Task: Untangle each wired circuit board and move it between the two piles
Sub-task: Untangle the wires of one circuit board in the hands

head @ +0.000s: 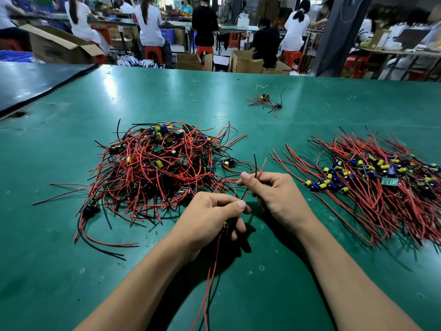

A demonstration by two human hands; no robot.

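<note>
A tangled pile (157, 168) of small circuit boards with red and black wires lies left of centre on the green table (238, 271). A sorted pile (372, 185) with straightened wires lies at the right. Between them, my left hand (210, 218) grips one small dark circuit board (226, 226), its red and black wires hanging toward me. My right hand (274, 194) pinches the ends of red and black wires (259, 168) that stick up above its fingers.
A few more wired boards (265, 101) lie apart at the far centre of the table, with a rubber band (195, 101) to their left. A dark mat (35, 84) covers the far left corner. Beyond the table, people sit at benches among cardboard boxes.
</note>
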